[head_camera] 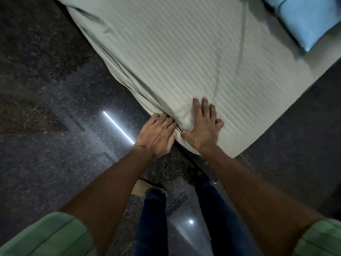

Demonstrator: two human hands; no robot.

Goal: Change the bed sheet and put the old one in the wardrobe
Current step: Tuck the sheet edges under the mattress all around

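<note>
A pale grey-green striped bed sheet (180,58) covers the mattress, which runs from the upper left to the right of the head view. Loose folds of it hang down the mattress's left side. My right hand (204,126) lies flat on top of the sheet at the near corner, fingers spread, thumb hooked over the edge. My left hand (156,134) is at the side of that corner, its fingertips pushed into the fold of sheet under the mattress edge.
A light blue pillow (310,21) lies at the top right of the bed. Dark polished stone floor (46,108) surrounds the bed and reflects a ceiling light. My legs in dark trousers (153,218) stand right at the corner.
</note>
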